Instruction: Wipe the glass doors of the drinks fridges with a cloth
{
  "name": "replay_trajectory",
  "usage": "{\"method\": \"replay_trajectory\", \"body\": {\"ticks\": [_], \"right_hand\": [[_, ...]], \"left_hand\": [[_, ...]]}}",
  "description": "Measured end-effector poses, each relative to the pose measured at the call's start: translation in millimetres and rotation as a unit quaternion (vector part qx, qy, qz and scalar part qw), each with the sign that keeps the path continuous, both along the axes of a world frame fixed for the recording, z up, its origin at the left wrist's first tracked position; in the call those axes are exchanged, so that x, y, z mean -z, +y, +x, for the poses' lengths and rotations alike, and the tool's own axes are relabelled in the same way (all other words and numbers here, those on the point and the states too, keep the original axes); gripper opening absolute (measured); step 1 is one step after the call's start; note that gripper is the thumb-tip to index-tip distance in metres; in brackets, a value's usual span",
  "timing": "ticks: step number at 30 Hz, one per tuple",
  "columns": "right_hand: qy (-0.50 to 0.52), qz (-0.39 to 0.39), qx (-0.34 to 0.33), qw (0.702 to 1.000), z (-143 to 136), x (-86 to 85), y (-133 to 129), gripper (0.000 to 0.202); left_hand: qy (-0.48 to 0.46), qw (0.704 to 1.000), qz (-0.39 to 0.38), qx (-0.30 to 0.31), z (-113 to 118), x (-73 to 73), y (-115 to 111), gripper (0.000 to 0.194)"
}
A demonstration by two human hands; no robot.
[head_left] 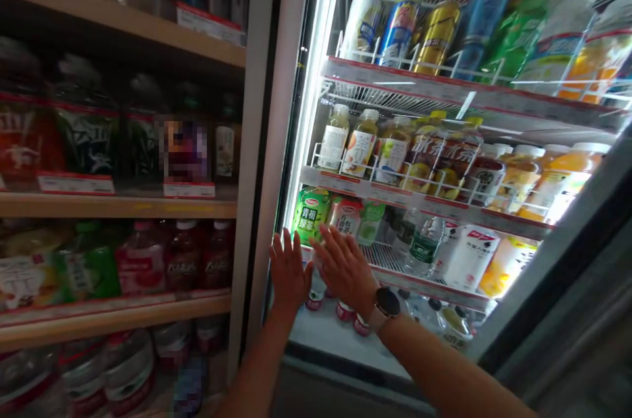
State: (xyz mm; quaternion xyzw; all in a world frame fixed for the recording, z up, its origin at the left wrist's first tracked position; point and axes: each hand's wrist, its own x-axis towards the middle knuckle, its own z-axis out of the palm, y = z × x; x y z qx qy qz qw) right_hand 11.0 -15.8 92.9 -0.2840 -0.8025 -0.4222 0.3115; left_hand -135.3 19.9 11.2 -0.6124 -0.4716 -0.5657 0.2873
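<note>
Both my hands reach forward to the lower left of a lit drinks fridge. My left hand [289, 270] is raised with its fingers apart and nothing in it, close to the fridge's left edge. Beside it, my right hand [344, 266] has its fingers stretched out, and I see nothing held. A dark watch [386, 303] sits on the right wrist. Just beyond the hands stand a green-labelled drink bottle [311, 210] and a red-labelled bottle [345, 212] on the third shelf. Whether either hand touches a shelf or bottle I cannot tell.
Cans such as a gold can [438, 36] line the top fridge shelf [444, 85]. Several tea and juice bottles fill the shelf below. A clear water bottle [425, 243] stands right of my hands. At left, a wooden shelf unit [123, 207] holds more bottles. A dark door frame [557, 240] slants at right.
</note>
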Motion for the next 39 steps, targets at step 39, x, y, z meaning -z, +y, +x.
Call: {"method": "replay_trajectory", "body": {"ticks": [39], "right_hand": [[-0.083,0.045,0.008,0.996,146,26.7,-26,0.050]], "left_hand": [[0.023,0.999,-0.031,0.007,0,19.5,-5,0.076]]}}
